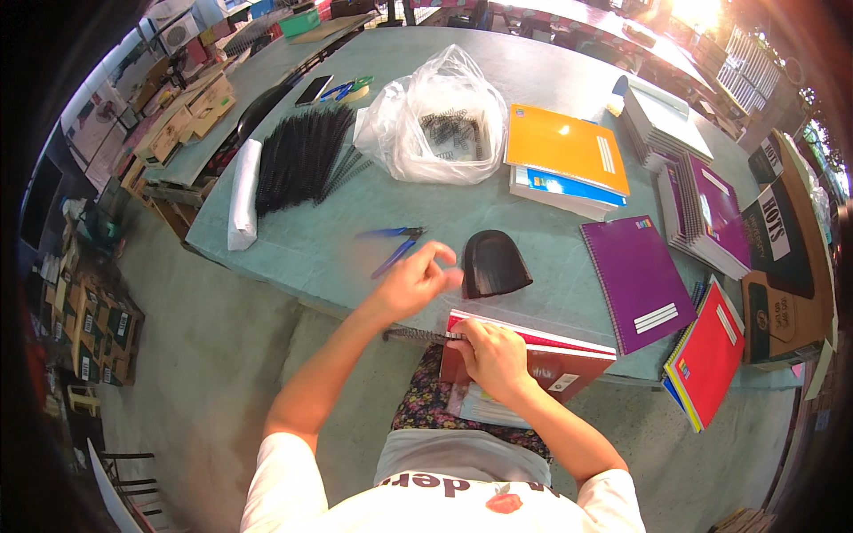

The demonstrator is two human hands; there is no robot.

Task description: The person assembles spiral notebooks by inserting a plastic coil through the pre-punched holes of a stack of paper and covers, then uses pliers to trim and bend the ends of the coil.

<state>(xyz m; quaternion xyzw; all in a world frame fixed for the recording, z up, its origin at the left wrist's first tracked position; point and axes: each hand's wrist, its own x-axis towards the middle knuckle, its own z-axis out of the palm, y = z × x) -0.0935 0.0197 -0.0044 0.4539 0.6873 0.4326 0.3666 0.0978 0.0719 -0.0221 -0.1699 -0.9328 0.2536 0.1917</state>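
My right hand [493, 355] grips the left end of a red-covered notebook [577, 354], held against the near table edge. A black spiral binding coil [413, 335] sticks out leftward from the notebook beside those fingertips. Up and to the left, my left hand [416, 282] has its fingers bent, with thumb and forefinger apart and nothing visible between them. Just beyond it are blue-handled pliers [395, 249], slightly blurred. A dark, curved, hollow piece [494, 265] sits to the right of that hand.
Black coils [302, 160], a white roll [243, 195] and a clear plastic bag [435, 124] of coils lie farther back. Notebooks in orange [564, 147], purple [635, 280] and red [708, 355] occupy the right, near a cardboard box [782, 266]. A phone [314, 90] lies at the far left.
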